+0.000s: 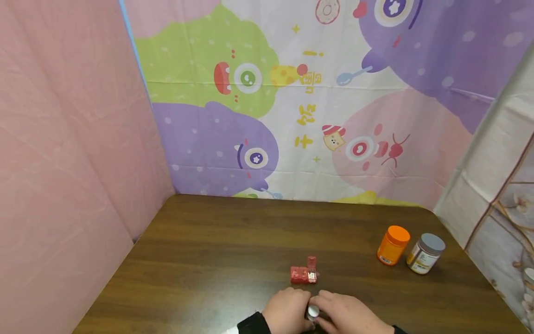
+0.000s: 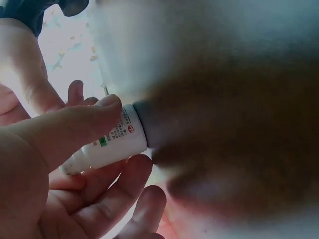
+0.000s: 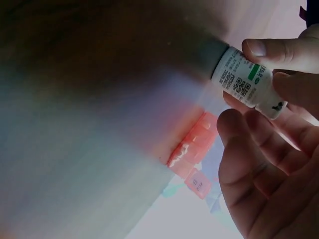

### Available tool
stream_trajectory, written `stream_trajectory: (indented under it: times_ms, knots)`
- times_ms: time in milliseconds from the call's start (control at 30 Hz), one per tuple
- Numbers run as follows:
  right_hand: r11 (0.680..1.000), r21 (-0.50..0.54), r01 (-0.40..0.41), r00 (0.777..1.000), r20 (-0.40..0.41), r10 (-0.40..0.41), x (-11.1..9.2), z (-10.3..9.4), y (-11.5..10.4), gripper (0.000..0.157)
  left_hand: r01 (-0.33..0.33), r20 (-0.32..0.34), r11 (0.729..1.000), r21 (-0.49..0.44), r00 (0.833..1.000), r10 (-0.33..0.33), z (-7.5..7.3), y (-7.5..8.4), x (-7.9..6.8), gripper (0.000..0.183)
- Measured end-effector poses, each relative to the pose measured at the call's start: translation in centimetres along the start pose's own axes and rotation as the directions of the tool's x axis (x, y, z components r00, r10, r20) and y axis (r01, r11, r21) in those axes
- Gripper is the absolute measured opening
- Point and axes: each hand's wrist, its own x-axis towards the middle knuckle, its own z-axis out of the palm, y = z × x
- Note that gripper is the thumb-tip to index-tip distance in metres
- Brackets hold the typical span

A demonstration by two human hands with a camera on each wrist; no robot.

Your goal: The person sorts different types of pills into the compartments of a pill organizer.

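Note:
A small white medicine bottle (image 2: 117,139) with a printed label is between my two hands, low in the middle of the head view. My left hand (image 1: 285,311) grips the bottle's body, its thumb along the label in the left wrist view. From the other side my right hand (image 1: 352,314) pinches the white cap (image 1: 314,311), its thumb at the cap in the right wrist view. The bottle's base is close to the tabletop. Just beyond the hands lies a red pill box (image 1: 299,274) with one lid (image 1: 311,261) flipped up.
An orange jar (image 1: 393,246) and a white jar with a grey lid (image 1: 425,254) stand side by side at the right of the wooden table (image 1: 200,264). A cartoon-printed curtain (image 1: 308,162) hangs behind the table, with a pink cloth (image 1: 75,139) along the left.

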Motion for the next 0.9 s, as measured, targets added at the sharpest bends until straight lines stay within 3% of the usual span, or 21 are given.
stream_trajectory:
  times_ms: [167, 333, 467, 567, 700, 800, 900]
  knots:
    - [0.998, 0.026, -0.051, 0.998, 0.025, 0.05, -0.2, 0.1, 0.0, 0.013, 0.006, 0.037, 1.0, 0.001, 0.999, -0.007, -0.4, -0.1, -0.5, 0.027]
    - [0.977, 0.076, -0.202, 0.979, 0.022, 0.2, -1.0, -1.0, 0.8, 0.018, 0.059, 0.037, 0.998, 0.007, 0.998, -0.059, -1.3, -0.7, -1.7, 0.043]
    - [0.95, 0.015, -0.311, 0.947, -0.08, 0.311, -2.6, -2.7, 2.3, 0.018, 0.136, 0.023, 0.99, 0.031, 0.99, -0.136, -2.2, -1.5, -2.7, 0.066]
    - [0.911, -0.05, -0.409, 0.902, -0.174, 0.395, -4.6, -3.9, 4.0, 0.021, 0.185, -0.016, 0.982, 0.042, 0.983, -0.184, -2.7, -2.5, -3.5, 0.078]
    - [0.834, -0.086, -0.545, 0.823, -0.246, 0.513, -8.0, -5.4, 7.0, 0.02, 0.219, -0.11, 0.973, 0.073, 0.971, -0.211, -3.0, -3.8, -4.6, 0.086]
    - [0.76, -0.067, -0.646, 0.755, -0.203, 0.624, -10.9, -6.9, 9.5, 0.02, 0.241, -0.143, 0.966, 0.087, 0.963, -0.228, -3.1, -4.6, -5.4, 0.091]
    - [0.671, -0.057, -0.739, 0.672, -0.132, 0.729, -13.7, -8.3, 12.2, 0.028, 0.259, -0.144, 0.962, 0.086, 0.959, -0.246, -3.4, -5.1, -6.1, 0.095]
